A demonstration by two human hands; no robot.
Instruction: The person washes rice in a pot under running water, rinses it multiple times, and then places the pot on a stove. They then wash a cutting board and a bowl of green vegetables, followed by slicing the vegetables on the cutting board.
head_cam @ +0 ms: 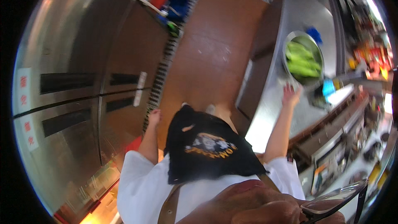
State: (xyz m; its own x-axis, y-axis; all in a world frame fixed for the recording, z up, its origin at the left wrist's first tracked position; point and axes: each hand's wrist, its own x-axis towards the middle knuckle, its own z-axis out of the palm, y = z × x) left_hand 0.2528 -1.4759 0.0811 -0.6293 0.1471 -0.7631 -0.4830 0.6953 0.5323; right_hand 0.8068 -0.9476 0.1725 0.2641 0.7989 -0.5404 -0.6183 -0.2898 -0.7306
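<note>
My right hand (pixel 291 95) is over the steel counter (pixel 300 121), its fingers apart, beside the near rim of a round metal bowl (pixel 286 65). Whether it touches the rim is unclear. Long light-green vegetables (pixel 301 59) lie in the bowl; their kind is too blurred to tell. Off to the left, my left hand (pixel 155 116) hangs low near the steel cabinet doors, its fingers seemingly curled in, with nothing visible in it. A black apron (pixel 211 149) with a printed picture hangs at my front.
Steel cabinet doors (pixel 71 49) with dark handle recesses line the left. Reddish-brown floor (pixel 214 49) runs ahead between them and the counter, with a drain grate (pixel 161 71) along its left side. A blue cloth-like thing (pixel 314 35) lies behind the bowl. Shelving stands at the right.
</note>
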